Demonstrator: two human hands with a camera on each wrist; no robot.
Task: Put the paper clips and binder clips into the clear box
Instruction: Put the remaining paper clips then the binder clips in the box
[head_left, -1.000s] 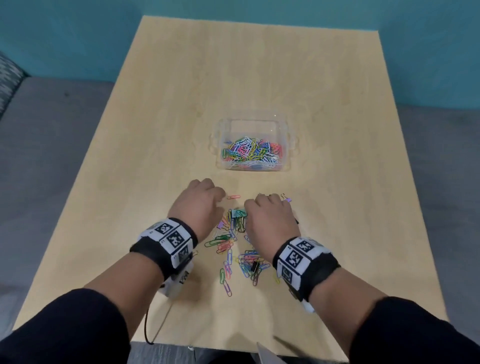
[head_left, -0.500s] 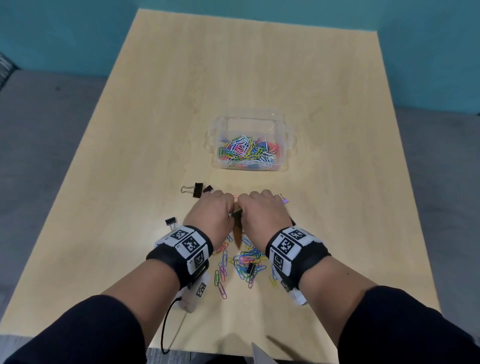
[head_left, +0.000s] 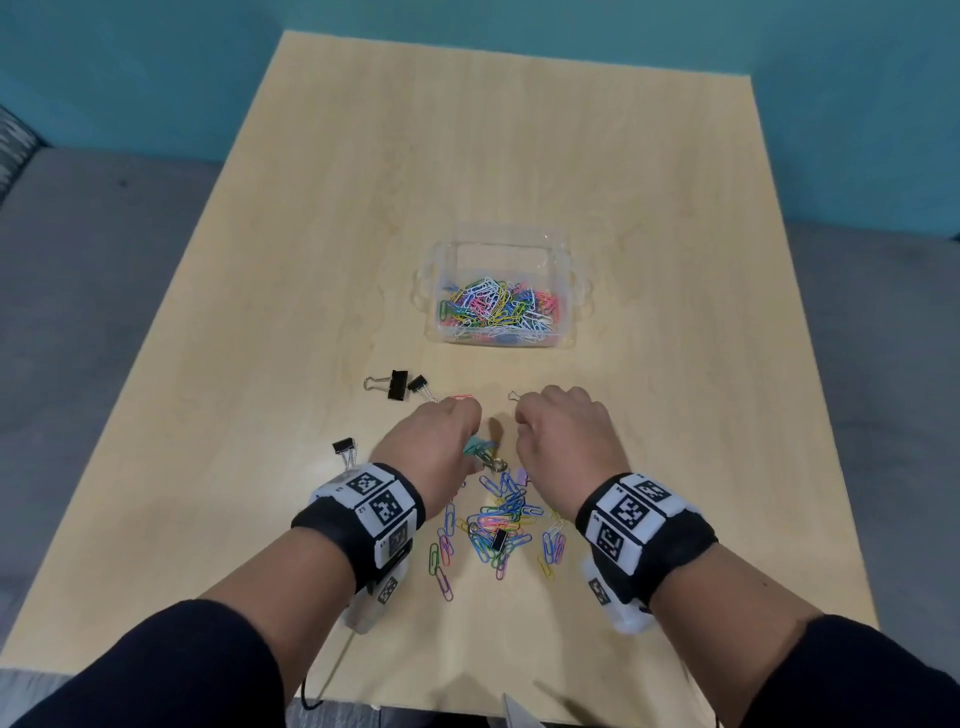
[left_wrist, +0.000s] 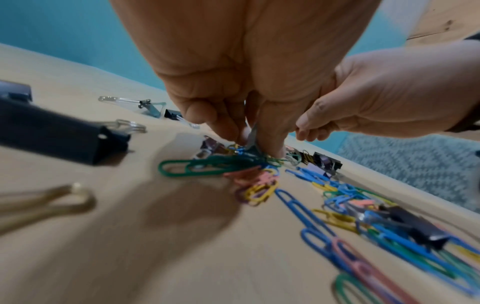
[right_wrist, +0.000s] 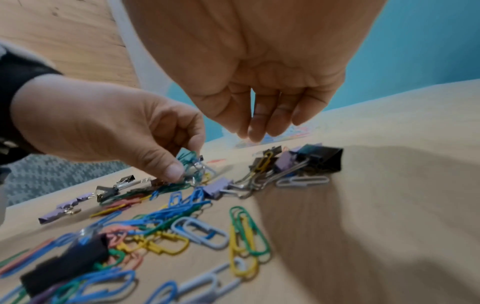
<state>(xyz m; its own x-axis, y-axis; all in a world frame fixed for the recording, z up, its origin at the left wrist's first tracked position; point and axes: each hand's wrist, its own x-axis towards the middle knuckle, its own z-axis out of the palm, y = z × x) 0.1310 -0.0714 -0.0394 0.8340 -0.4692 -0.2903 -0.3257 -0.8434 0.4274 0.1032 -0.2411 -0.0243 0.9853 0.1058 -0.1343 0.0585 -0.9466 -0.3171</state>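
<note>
While the left hand (head_left: 434, 441) pinches green paper clips (right_wrist: 191, 162) and the right hand (head_left: 563, 434) hangs loose-fingered and empty, the pale wood counter (head_left: 322, 249) beyond them meets a teal wall (head_left: 156, 67); grey floor (head_left: 93, 249) flanks it.

On the tabletop (head_left: 322, 218) a clear box (head_left: 566, 332) holds coloured paper clips (head_left: 496, 309). Nearer, a loose pile (head_left: 498, 525) lies between both wrists. The left hand (head_left: 431, 441) pinches a teal clip (head_left: 475, 448); the right hand (head_left: 563, 431) hangs curled. Black binder clips (head_left: 397, 385) lie left.
</note>
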